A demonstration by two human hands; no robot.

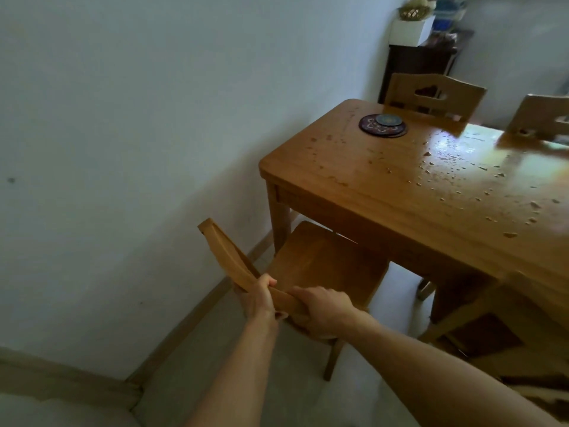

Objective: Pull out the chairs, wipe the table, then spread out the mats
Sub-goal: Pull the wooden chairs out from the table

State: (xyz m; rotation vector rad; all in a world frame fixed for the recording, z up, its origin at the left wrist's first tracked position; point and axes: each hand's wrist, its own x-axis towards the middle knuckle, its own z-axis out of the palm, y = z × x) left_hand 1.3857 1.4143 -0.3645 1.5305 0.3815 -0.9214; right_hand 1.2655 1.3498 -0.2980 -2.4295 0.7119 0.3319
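A pale wall (129,124) fills the left half of the view and meets a light floor (246,380) along a wooden skirting board (197,309). The wooden table (400,186) takes up the right side, one short end towards the wall with a gap between them; its glossy top catches a bright reflection on the far right and is scattered with small crumbs or flakes (455,171), too small to identify. Near its far left corner lies a stack of round patterned mats (382,125), a smaller blue one on top of darker ones.

A wooden chair (323,266) stands at the table's near left corner, its seat partly under the tabletop and its curved top rail towards the camera. Both hands grasp that rail: the left hand (257,298) is wrapped around it from the left, and the right hand (323,306) is clenched over it just beside, fingers curled over the top.

Two more chair backs rise beyond the far edge, one (434,97) with a cut-out, the other (542,118) cropped by the right border. Another chair (480,328) at the near right is dim and cut off. A dark cabinet (421,66) in the far corner carries a white box (411,30) and blurred items.
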